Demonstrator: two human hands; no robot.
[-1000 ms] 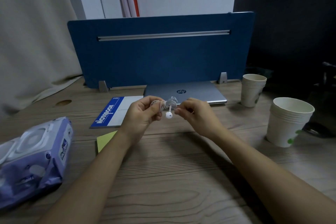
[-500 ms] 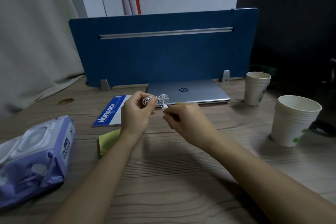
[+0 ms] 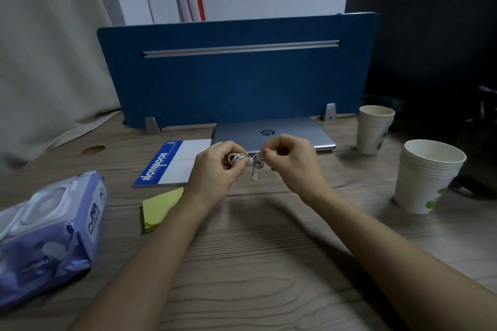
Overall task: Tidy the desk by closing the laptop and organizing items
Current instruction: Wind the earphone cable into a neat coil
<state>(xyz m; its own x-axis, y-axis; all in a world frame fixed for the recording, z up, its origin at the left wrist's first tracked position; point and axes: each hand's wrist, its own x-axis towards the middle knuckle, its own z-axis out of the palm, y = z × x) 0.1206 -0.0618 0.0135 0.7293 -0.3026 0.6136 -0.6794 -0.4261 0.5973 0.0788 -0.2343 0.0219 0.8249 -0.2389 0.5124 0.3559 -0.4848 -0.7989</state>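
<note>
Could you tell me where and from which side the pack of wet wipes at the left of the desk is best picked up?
Grip the wet wipes pack across its narrower width, coming down from above, probably with the left hand once it lets go of the earphone cable. The pack lies flat on the desk; its soft sides should pinch easily, while the rigid flip lid on top offers little grip.

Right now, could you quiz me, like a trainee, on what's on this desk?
1. True or false: the laptop is closed.
2. What do the left hand and right hand hold between them?
A. a pen
B. white earphones
C. a cup
3. Which sits nearer the wet wipes pack: the yellow sticky notes or the paper cup stacks?

Key: 1 true; 2 B; 3 the yellow sticky notes.
</note>
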